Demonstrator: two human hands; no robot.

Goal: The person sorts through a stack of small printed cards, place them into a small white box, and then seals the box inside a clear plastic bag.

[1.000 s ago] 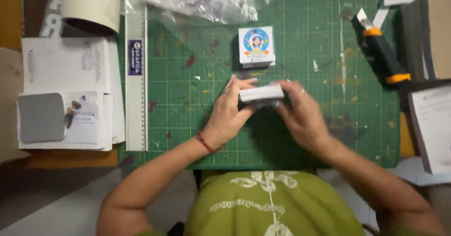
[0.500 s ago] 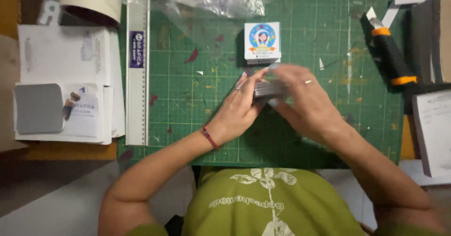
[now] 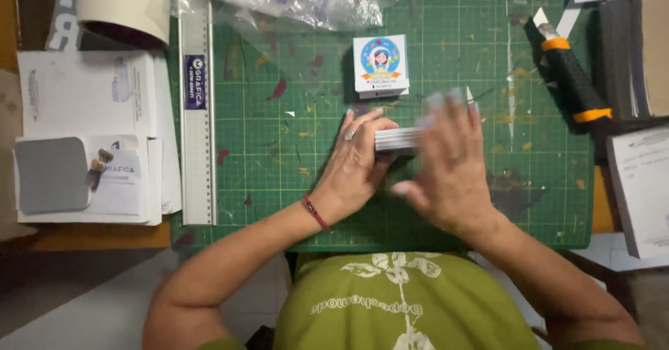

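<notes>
So both hands are on a small stack of cards (image 3: 396, 140) sitting near the middle of the green cutting mat (image 3: 279, 78). The left hand (image 3: 355, 165) is cupped around the stack's left end with fingers curled over the top edge. The right hand (image 3: 449, 172) covers the right end, palm down and blurry, so I can't tell if it's actually pinching the stack or just flat on it.

What I'd worry about: the stack looks loose, held only by side pressure, so if either hand squeezes unevenly the cards could fan out or slide off in a spill across the mat. There's a second printed card stack (image 3: 380, 64) just at 12 o'clock from the hands, near enough that a stray nudge could knock it over and mix the two. Also the utility knife (image 3: 568, 78) lies at 2 o'clock, well apart, but its blade looks extended, so a careless reach that way isn't great.
</notes>
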